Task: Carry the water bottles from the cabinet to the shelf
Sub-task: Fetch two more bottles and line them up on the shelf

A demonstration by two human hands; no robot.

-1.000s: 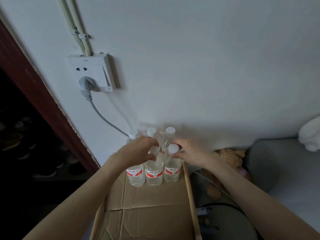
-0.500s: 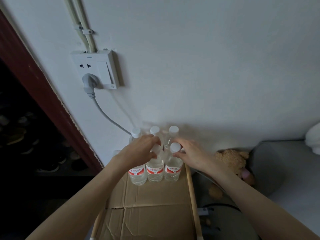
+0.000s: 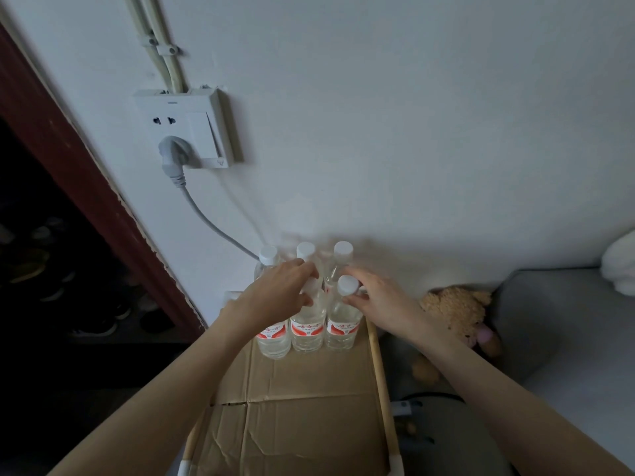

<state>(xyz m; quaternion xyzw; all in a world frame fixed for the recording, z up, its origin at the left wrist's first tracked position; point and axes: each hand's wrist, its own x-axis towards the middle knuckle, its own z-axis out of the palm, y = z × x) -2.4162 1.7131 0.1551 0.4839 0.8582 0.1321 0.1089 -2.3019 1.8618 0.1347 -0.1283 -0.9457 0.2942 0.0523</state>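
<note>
Several clear water bottles with white caps and red labels stand in two rows at the far end of a cardboard-lined shelf [image 3: 309, 417], against the white wall. My left hand [image 3: 275, 297] grips the neck of the front middle bottle [image 3: 307, 329], covering most of its cap. My right hand [image 3: 381, 300] pinches the neck of the front right bottle [image 3: 343, 329] just under its cap. The front left bottle [image 3: 273, 340] is partly hidden behind my left wrist. Three more bottles [image 3: 343, 252] stand behind, only their caps and shoulders showing.
A wall socket [image 3: 187, 130] holds a grey plug whose cable [image 3: 206, 218] runs down behind the bottles. Dark red door frame [image 3: 79, 173] and a dark room lie left. A plush bear [image 3: 457, 310] lies right of the shelf beside a grey surface [image 3: 567, 321].
The view has drifted slightly down and left. Both hands stay on the necks of the two front bottles, which have not visibly left the cardboard.
</note>
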